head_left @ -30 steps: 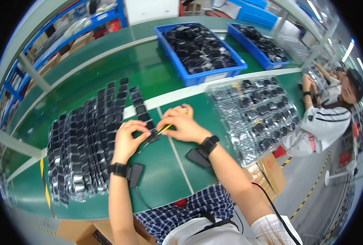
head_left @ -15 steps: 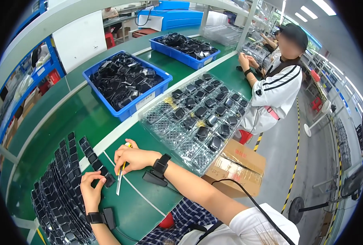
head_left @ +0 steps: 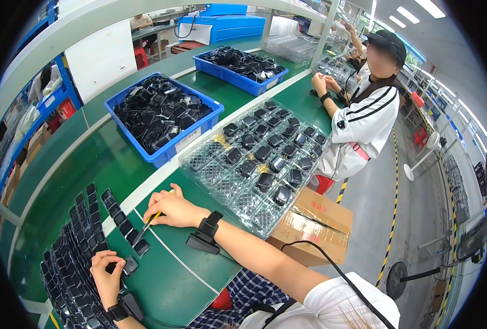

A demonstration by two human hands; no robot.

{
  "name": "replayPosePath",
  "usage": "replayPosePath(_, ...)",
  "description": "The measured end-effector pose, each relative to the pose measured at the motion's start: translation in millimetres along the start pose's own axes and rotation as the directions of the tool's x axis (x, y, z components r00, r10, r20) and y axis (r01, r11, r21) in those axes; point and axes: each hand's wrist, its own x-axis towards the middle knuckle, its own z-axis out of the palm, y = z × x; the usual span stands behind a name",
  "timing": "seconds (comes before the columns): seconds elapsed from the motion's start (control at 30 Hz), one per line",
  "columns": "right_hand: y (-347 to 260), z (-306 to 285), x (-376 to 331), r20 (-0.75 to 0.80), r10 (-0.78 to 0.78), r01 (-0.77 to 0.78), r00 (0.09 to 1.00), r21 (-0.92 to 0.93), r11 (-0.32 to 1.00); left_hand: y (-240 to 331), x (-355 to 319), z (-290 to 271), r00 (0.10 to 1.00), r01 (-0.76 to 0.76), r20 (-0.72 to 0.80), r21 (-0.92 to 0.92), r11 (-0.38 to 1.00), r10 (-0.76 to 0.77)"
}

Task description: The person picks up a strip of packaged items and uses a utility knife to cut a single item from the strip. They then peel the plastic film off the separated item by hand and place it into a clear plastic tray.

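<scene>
My right hand (head_left: 175, 209) grips a yellow-handled utility knife (head_left: 151, 220). Its blade points down and to the left, over the lower end of a short row of dark square watch-like pieces (head_left: 124, 226). A single dark square piece (head_left: 129, 266) is pinched at the fingertips of my left hand (head_left: 107, 274), apart from that row and low over the green table. Beside my left hand, many more rows of the same black squares (head_left: 76, 268) lie packed side by side. Whether the blade touches the row I cannot tell.
A clear plastic tray (head_left: 191, 175), part filled with dark square pieces, lies right of my right hand. Two blue bins (head_left: 179, 147) (head_left: 243, 83) of black parts stand behind. A cardboard box (head_left: 315, 219) sits below the tray. A co-worker (head_left: 358, 120) works at the far right.
My left hand has drawn toward me and left with one square piece, away from the row. My right hand has turned the knife, its blade swinging left over the row's end.
</scene>
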Motion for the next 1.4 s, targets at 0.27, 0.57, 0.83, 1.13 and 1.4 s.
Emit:
replayPosePath(0.27,-0.8,3.6,0.6,-0.054,-0.022,0.013,0.998,-0.16,0.987,50.6,13.1,16.9,1.0,-0.006,0.009,0.115,0.993,0.005)
replayPosePath(0.57,-1.5,6.7,9.1,-0.084,-0.239,0.207,0.967,-0.283,0.936,35.3,18.5,36.7,0.975,-0.221,0.028,0.233,0.947,0.221)
replayPosePath(0.83,-14.1,7.4,-3.7,0.011,-0.159,0.158,0.987,-0.172,0.972,31.9,3.5,45.1,0.955,-0.256,-0.133,0.071,0.964,0.264)
replayPosePath(1.13,-9.5,-3.9,-2.8,0.099,-0.056,0.076,0.994,-0.216,0.973,23.4,18.0,79.8,0.989,-0.066,-0.139,-0.046,0.997,0.059)
replayPosePath(1.4,-9.5,-2.1,2.8,0.111,-0.149,0.169,0.983,-0.201,0.965,17.0,22.4,80.7,0.988,0.067,-0.127,-0.166,0.984,-0.089)
